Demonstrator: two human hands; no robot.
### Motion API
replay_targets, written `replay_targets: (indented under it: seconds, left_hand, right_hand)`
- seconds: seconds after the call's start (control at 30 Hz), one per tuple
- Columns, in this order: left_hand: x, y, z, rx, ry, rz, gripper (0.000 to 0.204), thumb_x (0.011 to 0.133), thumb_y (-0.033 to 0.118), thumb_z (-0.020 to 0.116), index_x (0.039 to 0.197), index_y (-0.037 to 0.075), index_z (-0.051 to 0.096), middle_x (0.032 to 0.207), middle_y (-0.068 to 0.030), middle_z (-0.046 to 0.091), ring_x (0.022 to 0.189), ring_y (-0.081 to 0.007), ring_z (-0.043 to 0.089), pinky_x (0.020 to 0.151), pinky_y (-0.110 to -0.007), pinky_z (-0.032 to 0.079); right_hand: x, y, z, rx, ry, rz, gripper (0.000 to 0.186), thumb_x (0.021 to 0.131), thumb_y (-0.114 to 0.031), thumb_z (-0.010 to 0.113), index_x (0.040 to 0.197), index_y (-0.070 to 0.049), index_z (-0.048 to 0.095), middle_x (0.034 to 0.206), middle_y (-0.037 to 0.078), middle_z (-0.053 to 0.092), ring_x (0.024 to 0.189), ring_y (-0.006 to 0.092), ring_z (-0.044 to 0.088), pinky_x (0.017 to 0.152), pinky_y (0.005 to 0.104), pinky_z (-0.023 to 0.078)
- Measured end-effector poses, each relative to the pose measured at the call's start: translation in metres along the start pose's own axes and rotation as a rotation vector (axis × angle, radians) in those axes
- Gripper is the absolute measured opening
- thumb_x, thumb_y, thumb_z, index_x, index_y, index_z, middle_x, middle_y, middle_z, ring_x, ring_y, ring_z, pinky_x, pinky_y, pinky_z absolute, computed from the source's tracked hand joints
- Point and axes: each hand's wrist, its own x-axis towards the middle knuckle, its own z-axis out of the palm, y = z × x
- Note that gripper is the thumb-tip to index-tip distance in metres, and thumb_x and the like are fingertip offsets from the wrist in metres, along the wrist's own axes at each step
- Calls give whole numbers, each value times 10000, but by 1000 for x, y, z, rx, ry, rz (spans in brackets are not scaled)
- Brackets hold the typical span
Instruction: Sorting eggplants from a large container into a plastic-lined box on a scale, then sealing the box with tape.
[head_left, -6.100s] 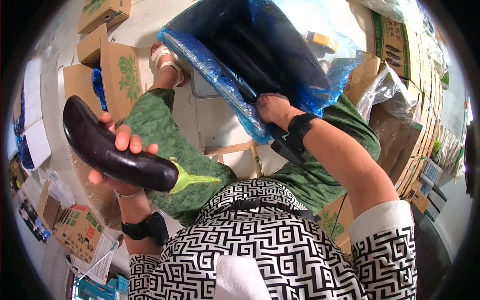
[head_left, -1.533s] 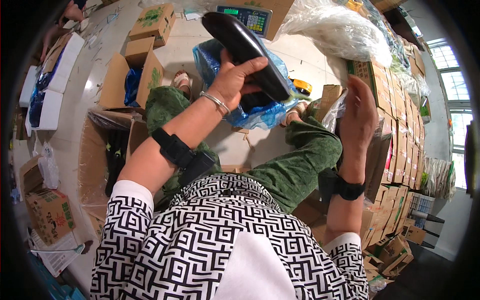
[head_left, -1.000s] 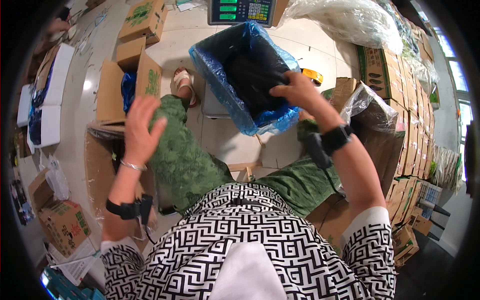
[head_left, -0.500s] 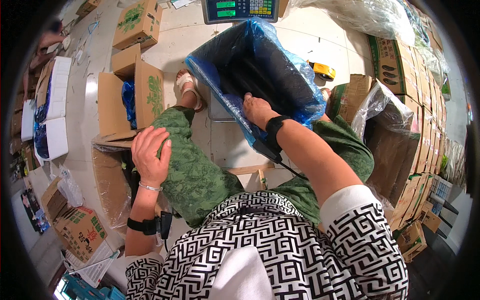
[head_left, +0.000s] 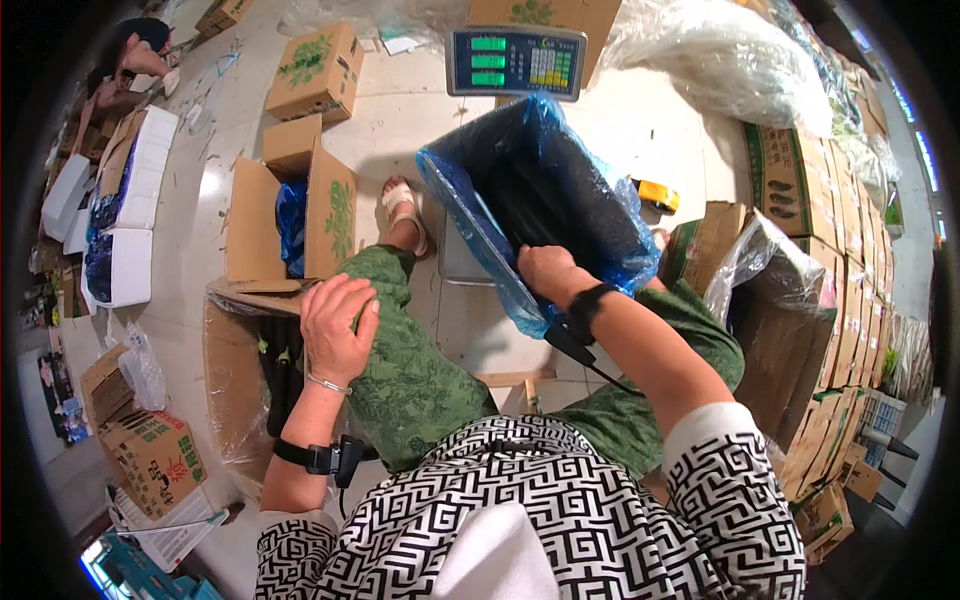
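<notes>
A box lined with blue plastic film (head_left: pixel 455 195) stands tilted between my legs, over a metal scale platform (head_left: pixel 460 262). Long dark eggplants (head_left: pixel 515 205) lie inside it. My right hand (head_left: pixel 550 272) reaches in over the near side, fingers curled down among the eggplants; what they hold, if anything, is hidden. My left hand (head_left: pixel 338 325) lies with fingers stretched on my left knee, beside the edge of an open carton (head_left: pixel 235 365). That carton holds more dark eggplants (head_left: pixel 280 350).
Beyond the lined box stands a scale display (head_left: pixel 515 62) with lit green readouts. A yellow object (head_left: pixel 659 195) lies right of the box. An open carton with blue film (head_left: pixel 250 225) sits to the left, an opened carton (head_left: pixel 775 330) and stacked cartons (head_left: pixel 835 190) to the right. Another person (head_left: pixel 135 60) is far left.
The whole view has shifted, so things sit lower and further right. My right hand stays inside the lined box and my left hand still rests on my knee.
</notes>
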Motion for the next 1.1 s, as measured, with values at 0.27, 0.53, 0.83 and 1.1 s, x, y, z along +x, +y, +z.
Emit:
replay_targets:
  seconds: [0.27, 0.53, 0.83, 1.1]
  left_hand:
    - [-6, 4, -6, -5, 13, -28, 147, 793, 182, 621, 877, 74, 674, 981, -63, 659, 1038, -282, 561, 938, -416, 371]
    - [-5, 13, 5, 9, 21, 7, 134, 787, 200, 628, 854, 91, 667, 970, -49, 654, 1046, -262, 552, 948, -412, 355]
    - [-7, 20, 7, 46, 6, 26, 147, 793, 218, 619, 857, 95, 668, 971, -40, 645, 1064, -249, 531, 979, -421, 319]
    - [-13, 21, 10, 119, 24, 52, 156, 795, 228, 617, 865, 96, 661, 997, -38, 640, 1079, -256, 527, 989, -442, 313]
  right_hand:
    - [-145, 67, -70, 937, 555, -62, 404, 888, -119, 594, 1267, -15, 502, 774, 58, 605, 655, 114, 578, 623, 267, 483]
    - [-246, 93, -51, 1264, 830, 6, 313, 921, -133, 557, 1205, -3, 555, 821, 32, 640, 672, 62, 578, 579, 195, 462]
    - [-285, 106, -24, 1373, 965, -11, 318, 921, -189, 572, 1193, -24, 573, 832, 23, 643, 690, 60, 595, 576, 188, 455]
    - [-294, 101, 0, 1362, 946, 11, 291, 923, -171, 561, 1178, -33, 584, 830, 16, 653, 677, 60, 600, 572, 180, 448]
